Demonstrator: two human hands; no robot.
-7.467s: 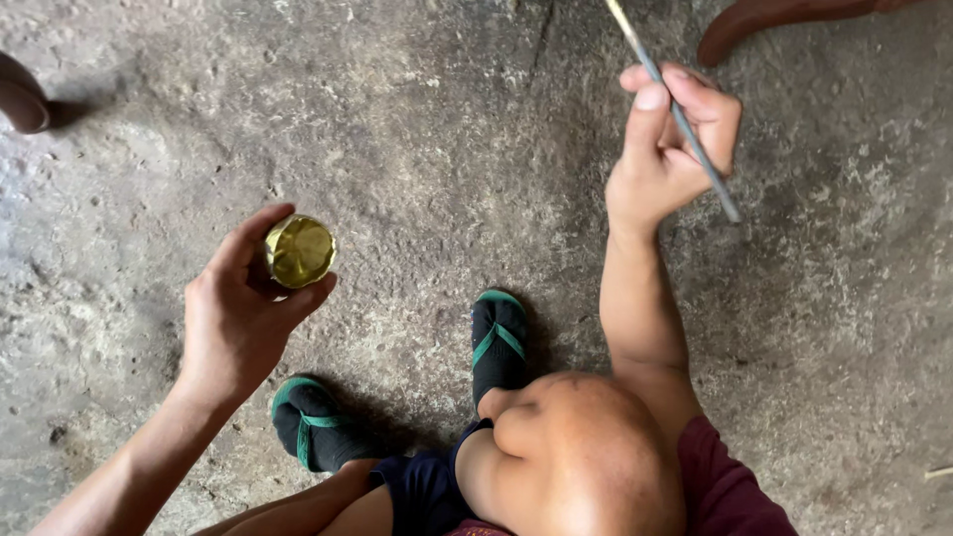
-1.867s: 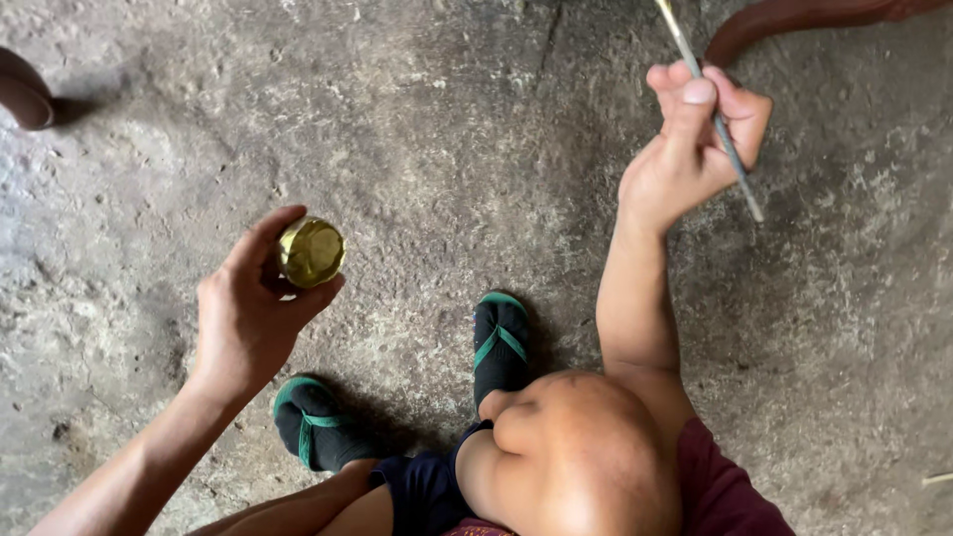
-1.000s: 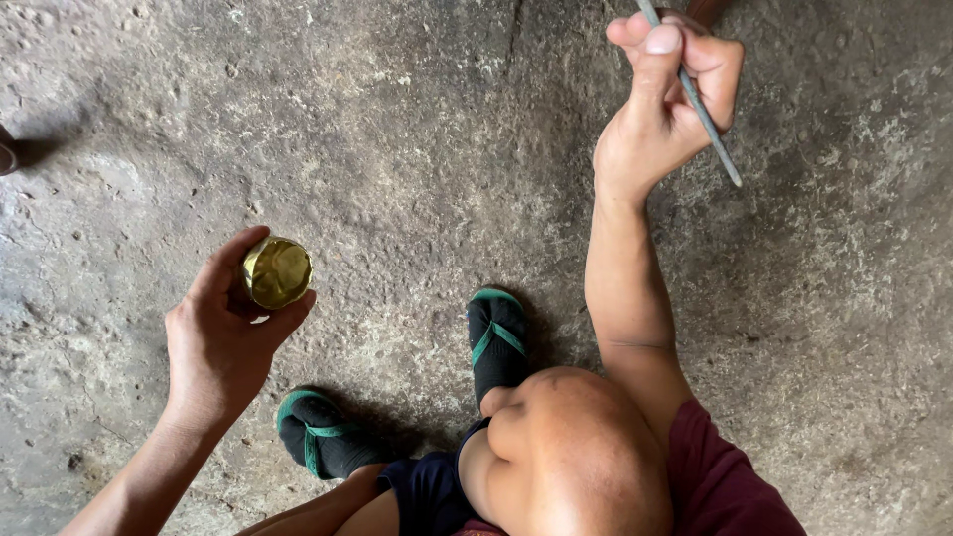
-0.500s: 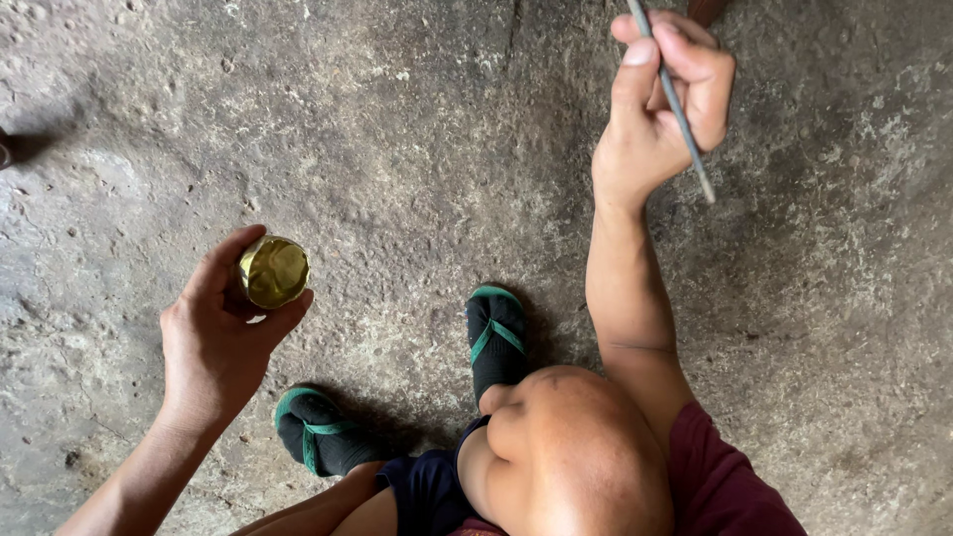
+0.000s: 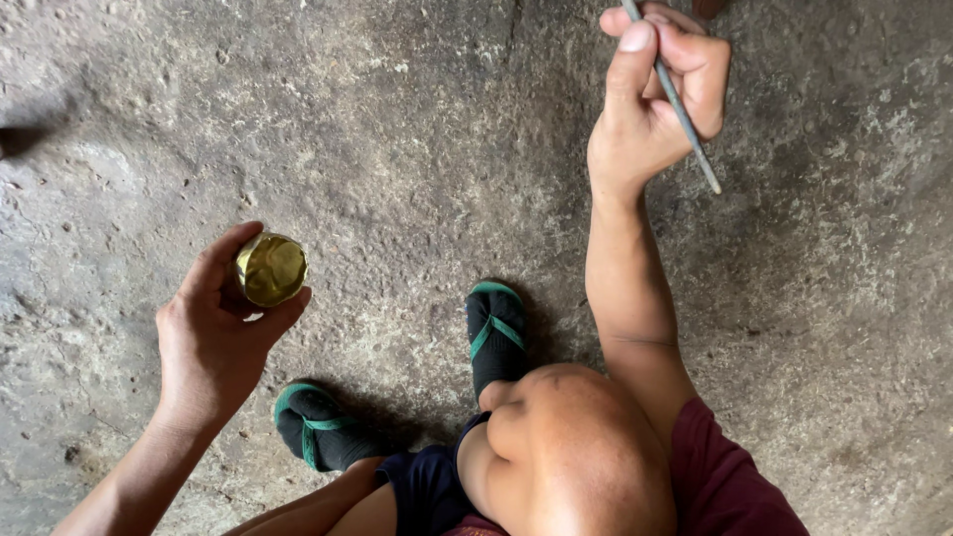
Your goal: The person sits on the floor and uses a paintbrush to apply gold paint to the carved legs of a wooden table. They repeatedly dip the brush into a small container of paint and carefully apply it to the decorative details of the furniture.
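Brass-coloured round cup (image 5: 272, 268), small and shiny, sits pinched between thumb and fingers of the left hand (image 5: 213, 342), up and to the left of the two green-strapped sandals (image 5: 496, 333) on the rough concrete floor (image 5: 397, 129). It looks like thin metal: probably light and stiff, smooth enough to slip, so a grip around the rim and side wall, as now, seems the safest hold. The right hand (image 5: 655, 99) is closed around one thin grey rod (image 5: 685, 114), which slants down out of the fist, well apart from the cup and above and to the right of the sandals. Counted: one cup, one rod, two sandals, two hands, each clamped on its own thing.
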